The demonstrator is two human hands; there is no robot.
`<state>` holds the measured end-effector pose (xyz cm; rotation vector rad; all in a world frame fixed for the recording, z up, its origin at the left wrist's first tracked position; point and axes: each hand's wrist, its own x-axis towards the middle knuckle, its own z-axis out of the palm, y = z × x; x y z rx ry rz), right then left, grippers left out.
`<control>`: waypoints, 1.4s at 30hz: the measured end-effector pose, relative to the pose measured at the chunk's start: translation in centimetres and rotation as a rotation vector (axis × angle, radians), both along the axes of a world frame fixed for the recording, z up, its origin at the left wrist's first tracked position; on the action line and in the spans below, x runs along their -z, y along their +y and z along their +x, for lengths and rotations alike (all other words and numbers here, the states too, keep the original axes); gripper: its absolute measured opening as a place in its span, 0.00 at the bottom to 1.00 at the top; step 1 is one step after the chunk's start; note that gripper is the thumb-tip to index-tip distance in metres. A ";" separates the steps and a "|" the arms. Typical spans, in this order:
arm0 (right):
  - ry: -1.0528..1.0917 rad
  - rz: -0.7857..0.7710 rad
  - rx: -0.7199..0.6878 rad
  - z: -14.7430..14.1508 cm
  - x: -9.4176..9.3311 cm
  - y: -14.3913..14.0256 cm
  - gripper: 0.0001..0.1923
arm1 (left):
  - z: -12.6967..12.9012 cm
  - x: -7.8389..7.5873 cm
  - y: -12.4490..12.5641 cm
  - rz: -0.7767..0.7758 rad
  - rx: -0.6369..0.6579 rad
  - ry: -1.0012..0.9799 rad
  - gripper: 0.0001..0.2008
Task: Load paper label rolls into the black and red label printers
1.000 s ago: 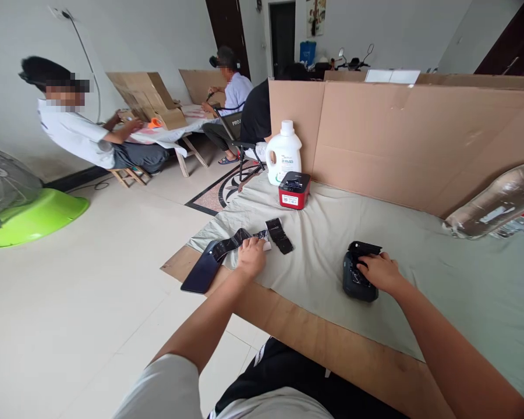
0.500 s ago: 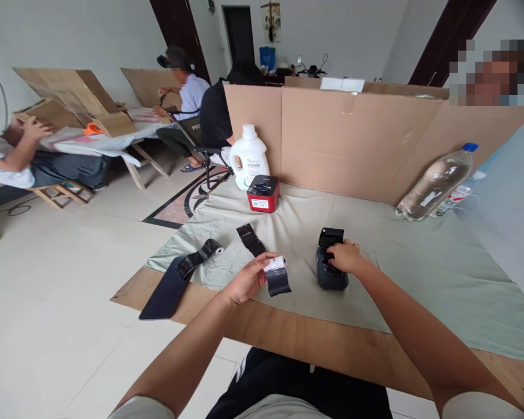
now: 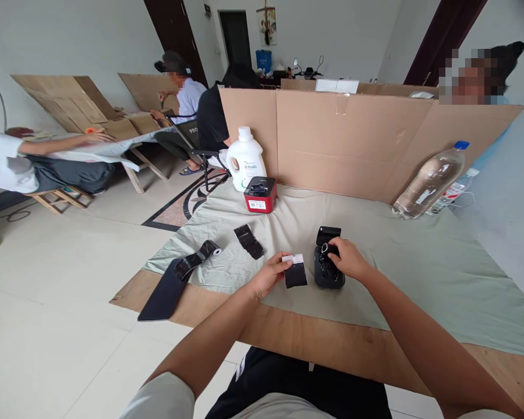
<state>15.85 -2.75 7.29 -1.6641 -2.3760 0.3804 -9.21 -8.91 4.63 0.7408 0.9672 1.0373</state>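
My left hand (image 3: 271, 276) pinches a small label roll (image 3: 293, 259) by its white part, with a black strip hanging from it. Close by on the right is a dark label printer (image 3: 329, 278) with its lid tipped up. My right hand (image 3: 348, 258) grips a black label roll (image 3: 330, 251) with a white core at the printer's opening; a black strip trails from it over the printer. To the left, a black strip piece (image 3: 249, 241) lies on the cloth, and another black label roll (image 3: 210, 249) trails onto a dark blue flat board (image 3: 159, 297).
A red and black boxy device (image 3: 261, 196) and a white jug (image 3: 245, 158) stand at the back left. Behind them rises a cardboard screen (image 3: 332, 145). A large clear bottle (image 3: 432, 180) leans at the right. Other people sit at a table on the left.
My right hand has drawn the black label roll up at the printer's opening. My left hand has moved right with its label roll, closer to the printer. The view has shifted slightly.
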 end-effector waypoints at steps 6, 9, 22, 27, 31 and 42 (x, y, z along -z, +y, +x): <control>0.427 -0.080 -0.254 -6.4 2.0 -5.8 0.11 | -2.3 -3.3 2.0 0.147 -0.118 0.000 0.22; 0.340 -0.039 -0.343 -11.9 4.1 -8.0 0.10 | -0.9 -4.8 3.8 0.220 0.033 0.144 0.23; 0.299 0.298 -0.506 -7.4 5.2 -12.8 0.14 | 9.5 -0.9 6.6 0.781 0.253 1.214 0.08; 0.375 0.470 -0.359 -1.5 4.2 -11.3 0.08 | 9.0 0.1 6.5 0.822 0.241 1.316 0.05; 0.398 0.589 -0.098 1.2 4.4 -7.5 0.10 | 9.3 0.4 7.1 0.797 0.220 1.297 0.09; 0.276 0.566 -0.017 1.2 7.5 -6.0 0.15 | 9.1 2.2 7.8 0.841 0.107 0.930 0.41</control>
